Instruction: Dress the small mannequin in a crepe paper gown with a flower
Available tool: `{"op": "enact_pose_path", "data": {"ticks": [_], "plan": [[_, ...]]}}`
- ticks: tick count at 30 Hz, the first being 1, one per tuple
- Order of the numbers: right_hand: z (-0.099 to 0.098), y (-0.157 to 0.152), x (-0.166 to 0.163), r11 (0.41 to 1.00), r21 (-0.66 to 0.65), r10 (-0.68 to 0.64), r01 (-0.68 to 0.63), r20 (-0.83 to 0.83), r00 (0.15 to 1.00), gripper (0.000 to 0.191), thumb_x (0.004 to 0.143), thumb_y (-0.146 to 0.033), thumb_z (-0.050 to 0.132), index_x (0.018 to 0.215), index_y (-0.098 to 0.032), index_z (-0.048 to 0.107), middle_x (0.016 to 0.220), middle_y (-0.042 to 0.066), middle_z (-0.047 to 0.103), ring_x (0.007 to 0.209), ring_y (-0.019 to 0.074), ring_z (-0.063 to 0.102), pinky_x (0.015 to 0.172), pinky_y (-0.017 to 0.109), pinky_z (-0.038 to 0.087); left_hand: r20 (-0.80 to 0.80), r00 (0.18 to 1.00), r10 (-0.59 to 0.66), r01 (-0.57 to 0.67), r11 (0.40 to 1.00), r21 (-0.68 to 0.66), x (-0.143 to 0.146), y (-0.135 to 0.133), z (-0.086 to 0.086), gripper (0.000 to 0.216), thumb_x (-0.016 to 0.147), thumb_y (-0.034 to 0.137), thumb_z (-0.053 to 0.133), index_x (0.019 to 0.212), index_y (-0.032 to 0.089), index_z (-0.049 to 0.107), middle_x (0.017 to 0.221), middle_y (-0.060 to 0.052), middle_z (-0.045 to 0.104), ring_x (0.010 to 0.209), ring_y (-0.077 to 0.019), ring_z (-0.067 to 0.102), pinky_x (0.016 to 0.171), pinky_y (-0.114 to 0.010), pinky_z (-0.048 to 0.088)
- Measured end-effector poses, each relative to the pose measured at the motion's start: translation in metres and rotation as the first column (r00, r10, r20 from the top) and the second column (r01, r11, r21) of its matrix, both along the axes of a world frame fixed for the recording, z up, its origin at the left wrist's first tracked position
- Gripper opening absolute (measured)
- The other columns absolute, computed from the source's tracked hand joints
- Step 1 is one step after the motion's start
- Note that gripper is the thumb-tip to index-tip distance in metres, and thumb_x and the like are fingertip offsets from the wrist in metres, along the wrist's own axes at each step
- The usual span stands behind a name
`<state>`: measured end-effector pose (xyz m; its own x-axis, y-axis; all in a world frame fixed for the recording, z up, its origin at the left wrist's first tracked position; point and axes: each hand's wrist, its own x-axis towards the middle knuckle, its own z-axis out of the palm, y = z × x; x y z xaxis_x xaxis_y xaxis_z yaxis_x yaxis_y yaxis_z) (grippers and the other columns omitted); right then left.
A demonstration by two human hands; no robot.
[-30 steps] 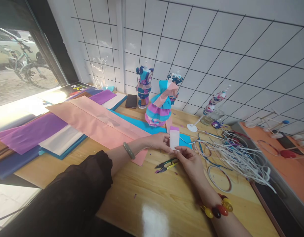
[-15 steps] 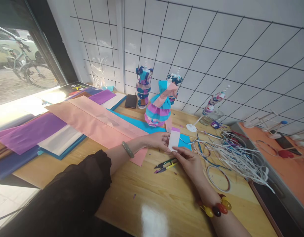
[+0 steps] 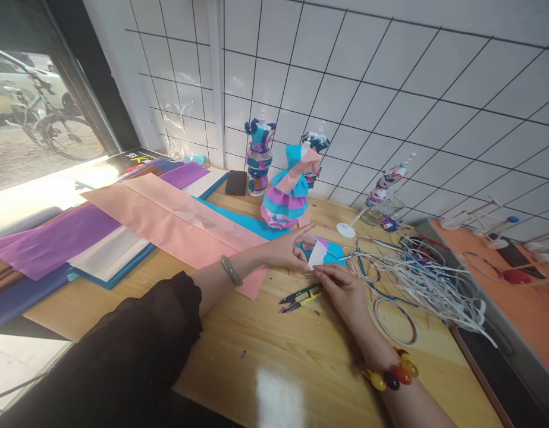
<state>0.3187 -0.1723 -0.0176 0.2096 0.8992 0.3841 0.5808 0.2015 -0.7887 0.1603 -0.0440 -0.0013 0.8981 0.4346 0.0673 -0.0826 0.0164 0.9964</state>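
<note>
A small white paper piece (image 3: 317, 254) with a purple edge is held just above the wooden surface (image 3: 274, 362), near the middle of the scene, over the end of a bright blue sheet (image 3: 251, 226). The person's left hand (image 3: 286, 252) pinches its left side, fingers closed on it with the forefinger stretched out. The right hand (image 3: 342, 289) grips its lower corner between closed fingers. The paper tilts and bends between them.

Just near of the hands lie small yellow-handled snips (image 3: 301, 296), blades pointing left. A long pink sheet (image 3: 176, 220) runs away to the left, with purple sheets (image 3: 60, 238) beyond it. Farther off stands a paper dress figure (image 3: 288, 196) in blue, pink and purple, a smaller one (image 3: 259, 156) beside a dark phone (image 3: 237, 182). To the right sprawls a tangle of white strips (image 3: 428, 279).

The paper looks thin: a hard pinch or opposing pull could crease or tear it. A wrist could also brush the snips' points.

A clear glass vessel (image 3: 377, 214) sits far right; its contents cannot be made out. An orange tray (image 3: 530, 309) at the right edge holds wire stands.
</note>
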Motion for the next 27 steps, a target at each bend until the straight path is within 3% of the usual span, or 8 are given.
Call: {"op": "enact_pose_path", "data": {"ticks": [5, 10, 14, 19, 27], "plan": [[0.002, -0.001, -0.001, 0.998, 0.011, -0.055, 0.055, -0.022, 0.998, 0.016, 0.078, -0.035, 0.062, 0.083, -0.024, 0.073, 0.087, 0.006, 0.071, 0.083, 0.0215, 0.063, 0.076, 0.037, 0.05, 0.018, 0.992, 0.121, -0.123, 0.98, 0.157, 0.0, -0.003, 0.002, 0.101, 0.06, 0.029, 0.078, 0.141, 0.034, 0.019, 0.113, -0.009, 0.049, 0.069, -0.007, 0.056, 0.066, -0.028, 0.046], [0.001, -0.001, -0.002, 0.995, 0.004, -0.102, 0.103, -0.057, 0.993, 0.018, 0.077, -0.036, 0.063, 0.082, -0.022, 0.073, 0.087, 0.007, 0.072, 0.082, 0.0219, 0.064, 0.073, 0.036, 0.05, 0.025, 0.981, 0.194, -0.182, 0.858, 0.481, 0.002, -0.004, 0.002, 0.065, 0.057, 0.041, 0.078, 0.114, 0.02, 0.054, 0.084, 0.0, 0.049, 0.072, -0.01, 0.047, 0.063, -0.022, 0.039], [-0.001, -0.001, -0.002, 0.996, 0.004, -0.093, 0.094, -0.085, 0.992, 0.016, 0.076, -0.035, 0.063, 0.082, -0.022, 0.073, 0.086, 0.006, 0.072, 0.081, 0.0213, 0.064, 0.072, 0.035, 0.049, 0.069, 0.99, 0.126, -0.142, 0.769, 0.624, 0.004, -0.009, 0.003, 0.033, 0.068, 0.038, 0.071, 0.093, 0.017, 0.063, 0.081, -0.001, 0.053, 0.076, -0.0117, 0.049, 0.068, -0.023, 0.039], [-0.003, 0.0, -0.001, 0.997, -0.024, -0.071, 0.069, -0.111, 0.991, 0.02, 0.077, -0.038, 0.062, 0.083, -0.022, 0.072, 0.086, 0.006, 0.072, 0.078, 0.0208, 0.064, 0.07, 0.034, 0.05, 0.106, 0.987, 0.124, -0.163, 0.713, 0.682, 0.004, -0.012, 0.004, 0.023, 0.077, 0.036, 0.063, 0.086, 0.015, 0.067, 0.081, -0.003, 0.057, 0.075, -0.0112, 0.052, 0.067, -0.022, 0.04], [-0.004, 0.001, -0.001, 0.991, -0.101, -0.109, 0.092, -0.184, 0.977, 0.031, 0.072, -0.044, 0.066, 0.088, -0.019, 0.071, 0.081, 0.007, 0.072, 0.069, 0.0205, 0.064, 0.065, 0.034, 0.05, 0.1, 0.982, 0.161, -0.186, 0.727, 0.66, 0.005, -0.008, -0.001, 0.029, 0.076, 0.043, 0.063, 0.079, 0.015, 0.069, 0.074, -0.002, 0.057, 0.069, -0.0105, 0.051, 0.063, -0.022, 0.039]]}}
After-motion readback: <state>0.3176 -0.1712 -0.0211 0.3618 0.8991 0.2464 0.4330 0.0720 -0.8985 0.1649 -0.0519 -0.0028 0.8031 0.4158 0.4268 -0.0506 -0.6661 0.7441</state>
